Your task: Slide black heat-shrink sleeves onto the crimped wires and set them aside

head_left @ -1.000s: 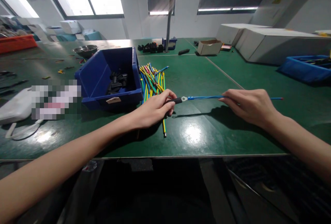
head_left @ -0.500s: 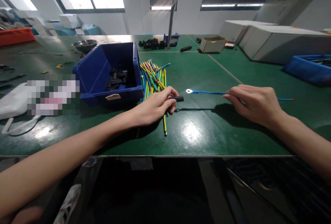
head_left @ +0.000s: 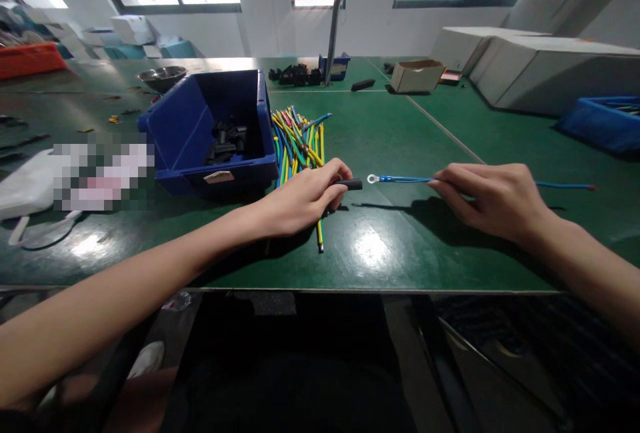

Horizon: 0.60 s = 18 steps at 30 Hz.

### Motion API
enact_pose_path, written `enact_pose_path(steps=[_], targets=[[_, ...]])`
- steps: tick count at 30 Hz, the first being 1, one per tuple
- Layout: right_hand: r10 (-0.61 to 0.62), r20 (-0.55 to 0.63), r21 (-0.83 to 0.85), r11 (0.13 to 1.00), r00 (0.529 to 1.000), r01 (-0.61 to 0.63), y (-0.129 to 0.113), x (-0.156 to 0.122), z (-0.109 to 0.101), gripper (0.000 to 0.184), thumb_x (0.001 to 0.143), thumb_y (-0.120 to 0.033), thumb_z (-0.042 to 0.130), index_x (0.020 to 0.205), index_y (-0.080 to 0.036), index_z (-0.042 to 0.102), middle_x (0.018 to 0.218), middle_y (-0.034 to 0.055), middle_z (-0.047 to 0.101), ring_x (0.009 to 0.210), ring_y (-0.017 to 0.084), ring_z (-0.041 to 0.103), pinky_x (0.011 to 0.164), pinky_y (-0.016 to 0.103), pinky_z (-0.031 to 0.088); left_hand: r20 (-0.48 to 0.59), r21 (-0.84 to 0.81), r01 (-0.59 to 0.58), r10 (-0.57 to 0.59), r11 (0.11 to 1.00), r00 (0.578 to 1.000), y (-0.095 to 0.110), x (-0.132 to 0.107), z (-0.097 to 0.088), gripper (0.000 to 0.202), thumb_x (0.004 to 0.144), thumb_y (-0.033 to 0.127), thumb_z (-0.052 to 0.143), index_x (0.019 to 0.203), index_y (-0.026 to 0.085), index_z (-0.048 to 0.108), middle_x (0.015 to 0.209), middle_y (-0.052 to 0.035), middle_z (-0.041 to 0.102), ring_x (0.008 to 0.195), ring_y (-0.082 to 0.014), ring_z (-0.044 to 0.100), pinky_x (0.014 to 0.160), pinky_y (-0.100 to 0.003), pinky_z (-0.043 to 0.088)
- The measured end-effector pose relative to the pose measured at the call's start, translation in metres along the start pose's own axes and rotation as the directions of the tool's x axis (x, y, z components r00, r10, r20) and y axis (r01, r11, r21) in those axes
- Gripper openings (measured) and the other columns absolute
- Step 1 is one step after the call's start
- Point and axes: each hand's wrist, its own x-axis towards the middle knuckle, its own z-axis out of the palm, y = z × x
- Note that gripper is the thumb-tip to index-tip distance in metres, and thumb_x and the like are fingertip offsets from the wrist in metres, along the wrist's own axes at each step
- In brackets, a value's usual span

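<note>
My left hand pinches a short black sleeve that points to the right, just above the green table. My right hand pinches a thin blue wire with a silver ring terminal on its left end. The ring sits a small gap to the right of the sleeve's open end. The wire's other end sticks out past my right wrist. A pile of yellow, green and blue wires lies under and behind my left hand.
A blue bin holding black parts stands left of the wire pile. A white bag lies at far left. Further back are a metal bowl, a cardboard box, white cases and another blue tray.
One second ago the wire's ring end touched the black sleeve. My right hand then drew the wire to the right, and a small gap now separates ring and sleeve.
</note>
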Motion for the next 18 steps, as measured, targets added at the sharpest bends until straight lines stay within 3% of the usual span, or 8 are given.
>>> enact_pose_path(steps=[4,9,18], targets=[[0.015,-0.004,0.054,0.998,1.000,-0.014,-0.0105,0.0051,-0.0024,0.027,0.095,-0.028,0.054,0.072,-0.017,0.061,0.057,-0.0023,0.059,0.045,0.009,0.053,0.045,0.024,0.032,-0.004,0.001,-0.060,0.060,0.998,0.998,-0.0018,-0.0006,0.0026,0.012,0.101,0.024,0.038,0.106,0.018,0.047,0.076,0.0029,0.057,0.071,-0.0128,0.052,0.072,-0.027,0.039],[0.048,-0.050,0.077,0.996,0.998,-0.044,-0.0070,0.0046,-0.0031,0.026,0.092,-0.025,0.059,0.067,-0.017,0.058,0.054,-0.0039,0.056,0.044,0.007,0.049,0.046,0.020,0.035,0.020,-0.042,-0.082,0.083,0.996,0.996,-0.0027,-0.0001,0.0032,0.010,0.101,0.024,0.038,0.105,0.018,0.046,0.077,0.0033,0.058,0.073,-0.0124,0.053,0.075,-0.027,0.040],[-0.071,-0.012,0.115,0.991,0.997,0.072,-0.0108,0.0067,-0.0068,0.026,0.090,-0.023,0.062,0.066,-0.018,0.054,0.053,-0.0048,0.049,0.044,0.007,0.043,0.045,0.023,0.032,0.037,-0.066,-0.048,0.050,0.997,0.998,0.0002,-0.0002,0.0010,0.011,0.101,0.024,0.037,0.102,0.019,0.046,0.077,0.0039,0.057,0.073,-0.0116,0.052,0.075,-0.026,0.039]])
